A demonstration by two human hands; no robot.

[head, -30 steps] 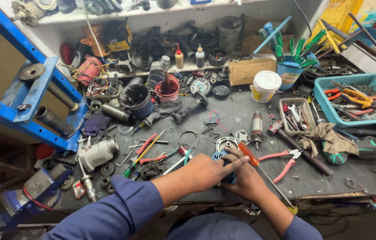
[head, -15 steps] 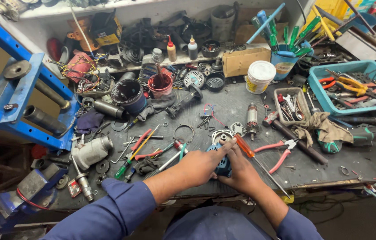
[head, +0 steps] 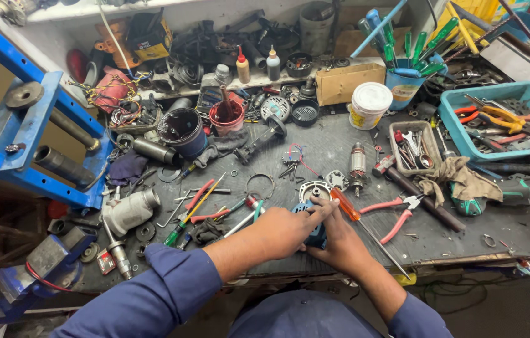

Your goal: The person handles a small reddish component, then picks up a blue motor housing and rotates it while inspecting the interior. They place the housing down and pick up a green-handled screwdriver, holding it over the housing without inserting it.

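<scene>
Two hands: both at the workbench's (head: 340,147) near edge
Left hand (head: 287,230): fingers curled over teal motor housing (head: 312,220)
Right hand (head: 338,244): grasping the same housing from beside
Nearby: orange screwdriver (head: 347,206), pink pliers (head: 396,213) just right

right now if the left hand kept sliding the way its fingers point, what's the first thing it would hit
The left hand points up and to the right across the blue housing. Straight on, it would most likely first meet the orange-handled screwdriver lying just beyond its fingertips, though relative height is hard to judge from above.
</scene>
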